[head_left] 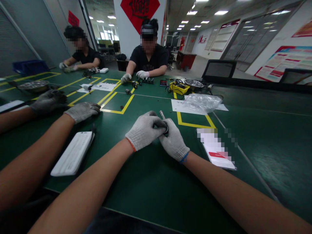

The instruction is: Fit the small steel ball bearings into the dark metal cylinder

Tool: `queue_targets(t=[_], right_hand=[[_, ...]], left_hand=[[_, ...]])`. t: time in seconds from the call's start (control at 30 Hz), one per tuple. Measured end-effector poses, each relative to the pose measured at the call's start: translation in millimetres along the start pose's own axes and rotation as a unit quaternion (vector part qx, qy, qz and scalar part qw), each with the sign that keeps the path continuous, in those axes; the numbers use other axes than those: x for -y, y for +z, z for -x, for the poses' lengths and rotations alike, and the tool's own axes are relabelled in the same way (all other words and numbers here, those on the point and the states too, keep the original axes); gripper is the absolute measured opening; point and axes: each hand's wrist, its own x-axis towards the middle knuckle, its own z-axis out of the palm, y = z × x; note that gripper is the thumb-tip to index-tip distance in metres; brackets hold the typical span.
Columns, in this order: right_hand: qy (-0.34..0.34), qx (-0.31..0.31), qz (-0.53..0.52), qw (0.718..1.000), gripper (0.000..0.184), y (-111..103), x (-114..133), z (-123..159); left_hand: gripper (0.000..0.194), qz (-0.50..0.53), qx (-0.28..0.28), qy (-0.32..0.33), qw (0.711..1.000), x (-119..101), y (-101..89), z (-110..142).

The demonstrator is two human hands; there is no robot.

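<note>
My left hand (145,130), in a white knit glove with an orange cuff edge, is closed with thumb and fingers pinched together. Against it is my right hand (172,140), in a white glove with blue thread at the wrist, its fingers also closed. Between them they grip a small part with a silver cylindrical tip (161,114) that sticks up above the fingers. A dark rounded portion (166,130) shows between the two hands. Gloves hide the rest of this part, and its exact kind cannot be made out.
On the green table (146,182) lie a white flat box (73,154) and a white-and-red card (219,156). Farther off are a yellow tray (179,87), clear plastic bags (203,102) and paper sheets. A co-worker's gloved hands (84,112) are close at left; two people sit opposite.
</note>
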Motion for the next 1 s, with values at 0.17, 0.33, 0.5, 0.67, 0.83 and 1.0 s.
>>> queue_targets(t=[0.17,0.33,0.5,0.67,0.83,1.0], right_hand=[[0.02,-0.015,-0.011,1.0,0.014,-0.2,-0.1,0.1],[0.027,-0.029,-0.024,0.999,0.009,1.1,0.2,-0.1],[0.033,-0.029,-0.021,0.999,0.008,1.2,1.2,-0.2],[0.028,-0.037,-0.028,0.999,0.012,1.8,-0.1,-0.1],[0.029,-0.034,-0.023,0.999,0.017,1.8,-2.1,-0.2],[0.025,-0.027,-0.027,0.999,0.017,2.1,-2.1,-0.2]], left_hand=[[0.012,0.036,-0.006,0.056,0.998,6.5,1.4,1.0],[0.02,0.064,-0.037,0.082,0.994,5.9,1.7,3.7],[0.024,0.028,-0.031,0.101,0.994,6.9,1.9,6.9],[0.027,-0.004,-0.017,0.121,0.993,8.1,3.1,8.3],[0.027,-0.016,-0.014,0.138,0.99,7.5,3.2,8.4],[0.025,-0.019,-0.02,0.156,0.987,7.3,3.1,9.2]])
